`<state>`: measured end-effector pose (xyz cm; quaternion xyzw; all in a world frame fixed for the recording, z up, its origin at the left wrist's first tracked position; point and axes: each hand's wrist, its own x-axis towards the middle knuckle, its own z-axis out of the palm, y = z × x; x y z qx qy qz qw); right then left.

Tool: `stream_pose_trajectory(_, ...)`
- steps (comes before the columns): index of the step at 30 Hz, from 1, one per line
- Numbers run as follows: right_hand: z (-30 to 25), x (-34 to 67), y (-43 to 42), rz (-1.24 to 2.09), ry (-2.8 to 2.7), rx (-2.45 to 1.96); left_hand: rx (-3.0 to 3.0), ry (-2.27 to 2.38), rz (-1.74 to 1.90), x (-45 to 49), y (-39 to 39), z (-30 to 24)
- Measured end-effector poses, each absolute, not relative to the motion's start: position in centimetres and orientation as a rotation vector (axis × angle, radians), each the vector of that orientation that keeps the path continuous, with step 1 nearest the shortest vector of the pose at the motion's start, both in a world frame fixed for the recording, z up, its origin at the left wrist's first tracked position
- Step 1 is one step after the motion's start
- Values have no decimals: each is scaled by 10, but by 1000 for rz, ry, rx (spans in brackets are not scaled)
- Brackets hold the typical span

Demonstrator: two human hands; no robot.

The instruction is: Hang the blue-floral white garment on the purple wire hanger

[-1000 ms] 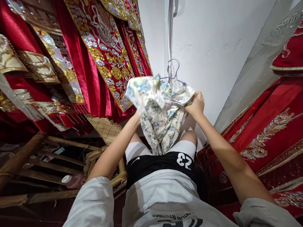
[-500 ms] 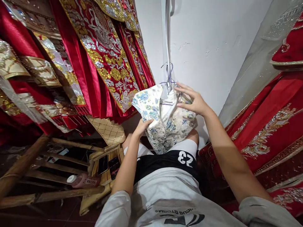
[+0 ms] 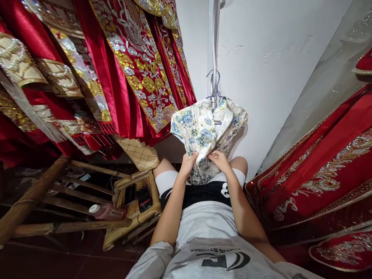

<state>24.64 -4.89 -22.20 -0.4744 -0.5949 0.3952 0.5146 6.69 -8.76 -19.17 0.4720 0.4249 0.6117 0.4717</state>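
Floral blouse [image 3: 203, 126] mostly above hands [image 3: 188, 163] [image 3: 220, 161], pinched by both.

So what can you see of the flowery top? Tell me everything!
The floral top is creamy white with blue flowers and touches of yellow and green, in what looks like thin, wrinkled cloth. It has short sleeves and a V-shaped neckline. It is upright on a purple hanger, before the white wall, its lower part bunched. The left hand and right hand pinch its front.
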Motion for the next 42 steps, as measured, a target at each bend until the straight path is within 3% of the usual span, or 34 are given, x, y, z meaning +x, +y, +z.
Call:
stream_pose_trajectory(13, -201, 262, -74, 736, -1410, -1008, 1215, 1197, 1509, 46, -94, -187)
stream_pose_trajectory(20, -198, 252, -82, 586, -1376, -943, 1516, 1589, 2141, 76, -104, -203)
stream_pose_trajectory(25, -195, 243, -88, 607, -1513, -873, 1846, 1251, 1717, 118, -107, -226)
stream_pose_trajectory(32, -191, 245, -87, 530, -1560, -855, 1751, 1199, 1650, 117, -105, -221)
stream_pose_trajectory(42, -26, 275, 16, -65, -1579, -756, 2118, 1266, 1336, 124, -127, -225)
